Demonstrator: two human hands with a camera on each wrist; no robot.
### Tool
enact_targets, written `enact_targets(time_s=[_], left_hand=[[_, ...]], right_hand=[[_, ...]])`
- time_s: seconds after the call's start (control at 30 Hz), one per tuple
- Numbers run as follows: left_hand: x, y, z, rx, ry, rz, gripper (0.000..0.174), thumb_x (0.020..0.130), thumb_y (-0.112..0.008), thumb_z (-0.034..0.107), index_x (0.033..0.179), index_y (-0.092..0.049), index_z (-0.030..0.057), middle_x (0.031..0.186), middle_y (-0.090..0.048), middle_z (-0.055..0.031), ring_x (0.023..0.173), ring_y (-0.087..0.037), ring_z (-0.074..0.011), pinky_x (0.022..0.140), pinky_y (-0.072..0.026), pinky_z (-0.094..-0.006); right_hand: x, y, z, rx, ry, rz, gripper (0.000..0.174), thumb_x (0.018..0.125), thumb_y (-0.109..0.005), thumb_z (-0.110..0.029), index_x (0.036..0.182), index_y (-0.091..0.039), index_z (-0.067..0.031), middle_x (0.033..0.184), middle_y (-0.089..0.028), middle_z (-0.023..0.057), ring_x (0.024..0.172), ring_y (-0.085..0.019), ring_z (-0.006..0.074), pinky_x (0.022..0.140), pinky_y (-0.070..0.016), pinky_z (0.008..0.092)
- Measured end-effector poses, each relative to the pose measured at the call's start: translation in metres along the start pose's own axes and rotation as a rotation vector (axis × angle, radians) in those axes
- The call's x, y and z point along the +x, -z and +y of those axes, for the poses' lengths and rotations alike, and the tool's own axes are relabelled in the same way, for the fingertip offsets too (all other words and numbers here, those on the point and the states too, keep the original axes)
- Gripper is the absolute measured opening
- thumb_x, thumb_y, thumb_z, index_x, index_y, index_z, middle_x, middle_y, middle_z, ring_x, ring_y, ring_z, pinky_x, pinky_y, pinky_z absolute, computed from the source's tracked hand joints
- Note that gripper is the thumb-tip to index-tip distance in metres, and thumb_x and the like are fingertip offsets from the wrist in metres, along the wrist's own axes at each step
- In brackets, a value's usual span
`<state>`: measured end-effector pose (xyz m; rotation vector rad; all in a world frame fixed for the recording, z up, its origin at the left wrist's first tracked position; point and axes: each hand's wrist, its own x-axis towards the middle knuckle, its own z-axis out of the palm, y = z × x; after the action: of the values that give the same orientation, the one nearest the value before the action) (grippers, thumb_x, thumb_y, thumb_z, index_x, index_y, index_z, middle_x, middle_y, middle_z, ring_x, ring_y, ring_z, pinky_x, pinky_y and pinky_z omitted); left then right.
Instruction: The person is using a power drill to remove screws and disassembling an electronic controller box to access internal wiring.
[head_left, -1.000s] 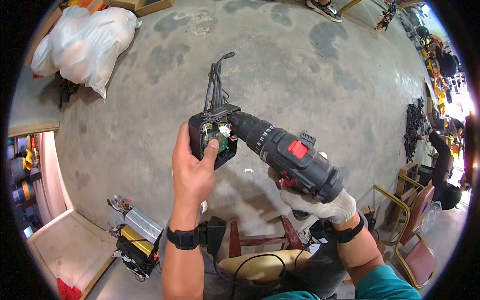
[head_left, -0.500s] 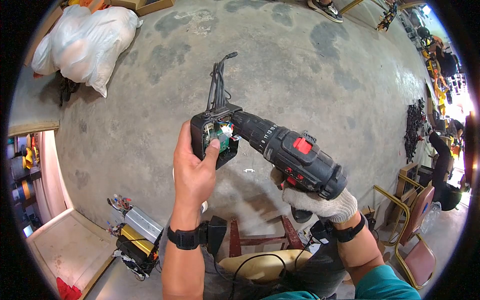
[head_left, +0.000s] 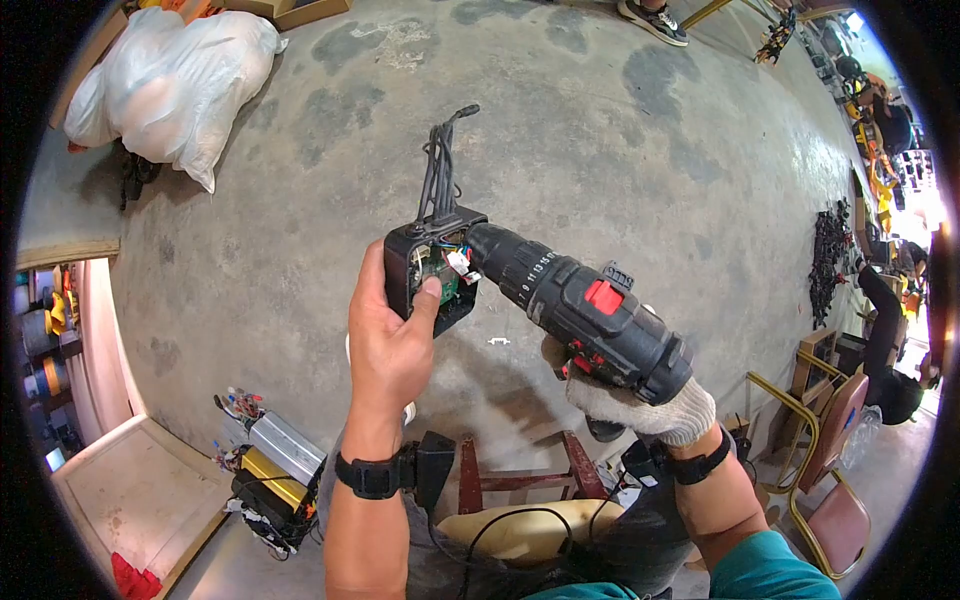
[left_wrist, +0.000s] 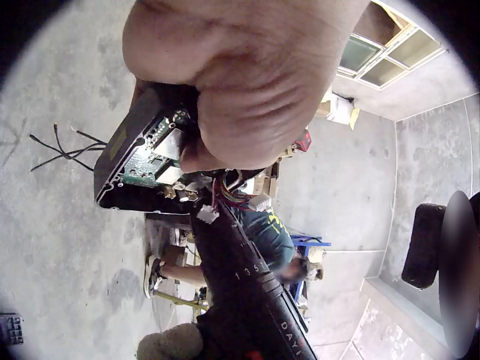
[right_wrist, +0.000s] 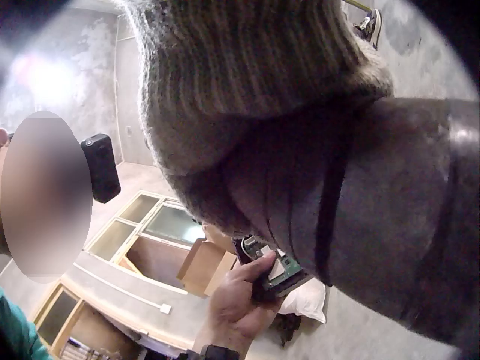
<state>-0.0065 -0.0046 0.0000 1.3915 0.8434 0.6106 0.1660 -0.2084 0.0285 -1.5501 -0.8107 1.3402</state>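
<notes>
An open black plastic casing (head_left: 397, 275) is gripped in my bare left hand (head_left: 388, 350), its thumb lying across the green circuit board (head_left: 448, 287) inside. Bundled black cables (head_left: 437, 175) rise from the casing's far end. Thin coloured wires with white connectors (left_wrist: 260, 202) stick out beside the board. My right hand (head_left: 650, 412), in a white knitted glove, grips the handle of a black cordless drill (head_left: 555, 295) with a red switch on top. The drill's chuck end points at the casing's far right corner, overlapping it in the head view; its tip is hidden there.
Below my arms is a dark red wooden stool frame (head_left: 520, 482). Silver and gold battery-like packs (head_left: 285, 450) with wires lie at lower left. A white plastic bag (head_left: 170, 90) sits at upper left. Chairs (head_left: 838, 500) stand at right, and another person's shoe (head_left: 652, 20) is at the top.
Casing and drill have shifted slightly to the right together, and the drill has rolled a little in my right hand. Both hands keep their grips.
</notes>
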Motion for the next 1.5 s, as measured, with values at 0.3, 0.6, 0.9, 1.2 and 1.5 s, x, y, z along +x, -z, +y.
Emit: enact_targets(time_s=[0.3, 0.6, 0.9, 1.2, 1.5], left_hand=[[0.000, -0.002, 0.000, 0.007, 0.001, 0.004, 0.029, 0.098, -0.060, -0.003, 0.126, -0.056, -0.0019, 0.111, -0.067, -0.0071, 0.102, -0.061, -0.0135, 0.095, -0.0474, -0.0291], [0.000, 0.000, 0.001, 0.038, -0.013, -0.002, 0.029, 0.098, -0.060, -0.002, 0.127, -0.056, -0.0015, 0.111, -0.067, -0.0072, 0.101, -0.062, -0.0135, 0.095, -0.0476, -0.0293], [0.000, -0.001, 0.004, 0.022, -0.005, -0.008, 0.028, 0.099, -0.060, -0.002, 0.126, -0.056, -0.0018, 0.111, -0.067, -0.0063, 0.103, -0.061, -0.0130, 0.096, -0.0470, -0.0289], [0.000, 0.002, 0.002, 0.040, -0.009, -0.009, 0.031, 0.098, -0.061, -0.001, 0.128, -0.056, -0.0022, 0.111, -0.068, -0.0071, 0.102, -0.062, -0.0132, 0.096, -0.0474, -0.0292], [-0.001, 0.004, 0.006, 0.081, -0.001, -0.026, 0.033, 0.096, -0.060, -0.004, 0.128, -0.055, -0.0024, 0.111, -0.068, -0.0075, 0.102, -0.062, -0.0134, 0.097, -0.0472, -0.0290]], right_hand=[[0.003, 0.000, 0.004, -0.062, 0.099, -0.005, 0.054, 0.086, -0.081, -0.011, 0.136, -0.062, -0.0066, 0.125, -0.071, 0.0108, 0.114, -0.067, 0.0222, 0.102, -0.0508, 0.0353], [0.000, 0.000, 0.014, -0.052, 0.143, 0.038, 0.056, 0.084, -0.082, -0.011, 0.136, -0.061, -0.0056, 0.122, -0.071, 0.0106, 0.110, -0.067, 0.0214, 0.099, -0.0518, 0.0344], [0.001, 0.000, 0.014, 0.048, 0.042, 0.039, 0.060, 0.081, -0.086, -0.014, 0.135, -0.061, -0.0047, 0.120, -0.071, 0.0108, 0.108, -0.067, 0.0216, 0.097, -0.0521, 0.0348], [0.004, 0.000, -0.007, -0.265, 0.213, 0.049, 0.052, 0.085, -0.081, -0.008, 0.133, -0.062, -0.0071, 0.111, -0.070, 0.0060, 0.102, -0.067, 0.0202, 0.090, -0.0521, 0.0336], [0.005, 0.005, -0.005, 1.025, -0.500, -0.010, 0.052, 0.079, -0.084, -0.005, 0.125, -0.060, -0.0071, 0.106, -0.069, 0.0067, 0.096, -0.067, 0.0188, 0.085, -0.0535, 0.0319]])
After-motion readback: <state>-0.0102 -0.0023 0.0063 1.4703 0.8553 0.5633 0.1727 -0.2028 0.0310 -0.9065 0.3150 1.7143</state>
